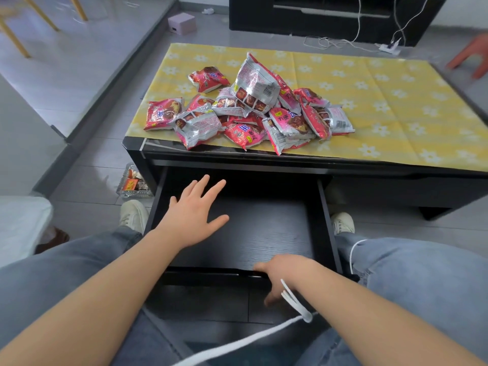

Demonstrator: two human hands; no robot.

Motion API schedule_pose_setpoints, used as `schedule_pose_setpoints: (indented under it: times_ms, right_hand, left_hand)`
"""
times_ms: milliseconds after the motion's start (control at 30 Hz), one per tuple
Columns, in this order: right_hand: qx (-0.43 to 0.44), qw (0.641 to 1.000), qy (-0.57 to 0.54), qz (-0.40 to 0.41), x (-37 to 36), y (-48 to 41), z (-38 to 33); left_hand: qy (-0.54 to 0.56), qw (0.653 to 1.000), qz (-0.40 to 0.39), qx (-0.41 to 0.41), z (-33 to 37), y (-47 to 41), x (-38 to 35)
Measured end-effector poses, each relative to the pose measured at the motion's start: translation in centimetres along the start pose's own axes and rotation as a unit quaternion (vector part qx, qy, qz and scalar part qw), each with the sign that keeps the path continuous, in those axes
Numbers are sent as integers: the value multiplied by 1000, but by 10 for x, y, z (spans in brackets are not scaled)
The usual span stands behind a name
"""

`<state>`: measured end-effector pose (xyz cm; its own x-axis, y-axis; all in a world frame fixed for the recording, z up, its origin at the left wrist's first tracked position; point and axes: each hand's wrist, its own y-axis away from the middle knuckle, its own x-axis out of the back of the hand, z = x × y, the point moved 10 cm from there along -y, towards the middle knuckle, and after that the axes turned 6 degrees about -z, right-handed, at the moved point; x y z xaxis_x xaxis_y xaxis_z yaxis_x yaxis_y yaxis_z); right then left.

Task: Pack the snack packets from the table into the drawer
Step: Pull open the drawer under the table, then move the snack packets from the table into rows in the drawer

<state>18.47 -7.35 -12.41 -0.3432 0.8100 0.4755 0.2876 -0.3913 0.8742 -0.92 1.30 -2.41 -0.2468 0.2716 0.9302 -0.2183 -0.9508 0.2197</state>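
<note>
Several red and silver snack packets [250, 109] lie in a heap on the yellow flowered cloth near the table's front edge. Below it the black drawer [323, 225] stands pulled out, with nothing visible inside. My left hand [195, 217] hovers over the drawer's left half, fingers spread, holding nothing. My right hand [285, 273] grips the drawer's front panel, thumb on top and fingers curled under the edge.
A glass tray [132, 184] with small sweets sits on the floor left of the drawer. My feet and knees flank the drawer. Another person's hand [472, 55] rests at the table's far right corner. A black TV cabinet [317, 19] with cables stands beyond.
</note>
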Motion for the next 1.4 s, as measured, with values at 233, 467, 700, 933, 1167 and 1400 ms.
schedule_pose_setpoints:
  times_ms: [233,467,700,933,1167,1400]
  right_hand:
    - [17,1000,-3,-23,-5,3,-3]
    - [29,997,-8,-64,-14,0,-5]
    - [3,996,-39,-84,-16,-11,7]
    - [-63,983,-128,117,45,-19,31]
    - [-82,916,-170,353,132,2,53]
    - [-66,817,-137,556,228,48,92]
  left_hand:
    - [2,1000,-6,5,-5,1,-1]
    - [-9,1000,-20,-9,3,-3,-9]
    - [-23,999,-20,-8,5,-7,-14]
    - [-41,999,-11,-1,1,-16,-11]
    - [-41,999,12,2,0,-28,4]
    - [-9,996,85,18,-6,-62,58]
